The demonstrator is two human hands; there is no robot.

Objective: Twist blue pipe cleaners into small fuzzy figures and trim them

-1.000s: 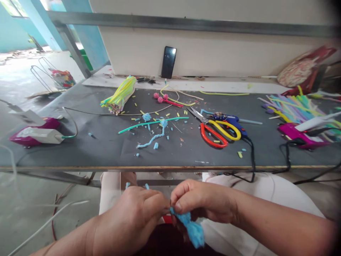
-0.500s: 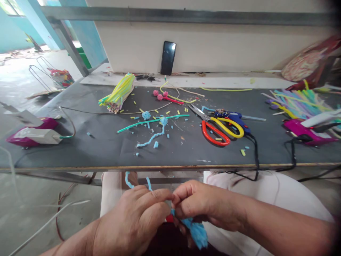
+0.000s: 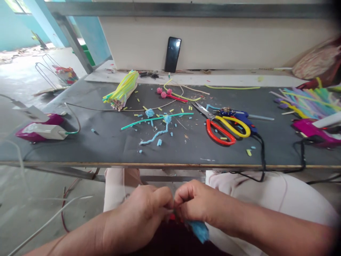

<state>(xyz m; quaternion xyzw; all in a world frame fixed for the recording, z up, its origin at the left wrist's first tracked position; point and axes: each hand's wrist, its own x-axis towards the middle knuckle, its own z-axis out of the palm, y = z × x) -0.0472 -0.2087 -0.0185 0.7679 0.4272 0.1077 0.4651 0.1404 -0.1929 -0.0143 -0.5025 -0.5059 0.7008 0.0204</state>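
Note:
Below the table edge, over my lap, my two hands meet at the fingertips. My right hand (image 3: 195, 202) is closed around a bunch of fuzzy blue pipe cleaner (image 3: 199, 230), whose end sticks out beneath the fingers. My left hand (image 3: 144, 213) is closed in a pinch right beside it; whatever lies between its fingers is hidden. On the table in front are a blue pipe-cleaner ball with a wavy tail (image 3: 167, 120), another blue ball (image 3: 149, 113) and a green pipe cleaner (image 3: 157, 119).
Scissors with red and yellow handles (image 3: 221, 128) lie beside a blue glue gun (image 3: 241, 117). A yellow-green pipe-cleaner bundle (image 3: 124, 89) is at the back left, pastel ones (image 3: 306, 101) at the right. A phone (image 3: 173, 55) leans on the wall. Cut bits and cords are scattered about.
The blue strands that stuck up above my left hand are out of sight, and its fingers are curled in more tightly. The view has shifted slightly. My right hand keeps the blue bunch.

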